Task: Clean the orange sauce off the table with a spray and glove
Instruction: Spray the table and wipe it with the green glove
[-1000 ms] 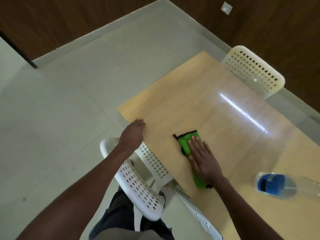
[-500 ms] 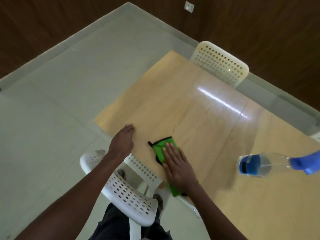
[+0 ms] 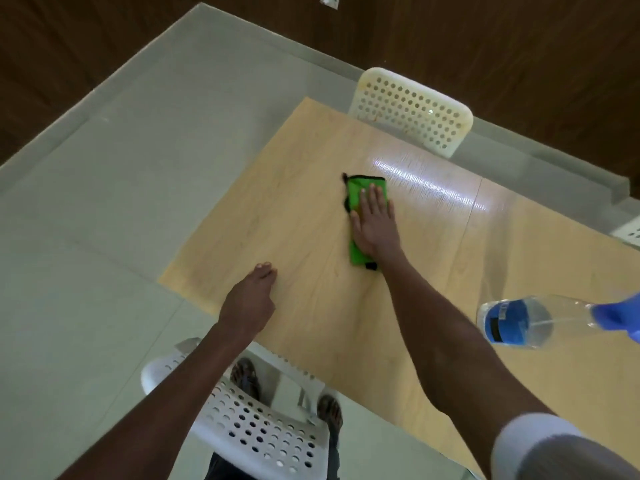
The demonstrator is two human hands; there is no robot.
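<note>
1. Green microfibre cleaning glove with black trim (image 3: 360, 199) lies flat on the pale wood-grain tabletop (image 3: 284, 216), its long axis running away from the person toward the far cream perforated plastic chair (image 3: 412, 110).
2. Right hand (image 3: 375, 225) rests on top of the glove, fingers straight and together, palm pressing down; the grip is flat and open, not curled round the cloth. The arm is stretched well forward.
3. Left hand (image 3: 251, 299) sits near the tabletop's near-left edge, fingertips touching the wood, fingers gathered and holding nothing; it looks like a brace.
4. Clear plastic spray bottle with a blue label and blue trigger head (image 3: 533, 320) lies on its side to the right, well apart from the glove, nearer the right arm.
5. No orange sauce is plain to see; a faint tinge shows under the right fingers, too small to tell.
6. Likely next stroke: a pull back along the glove's long axis, toward the body.
</note>
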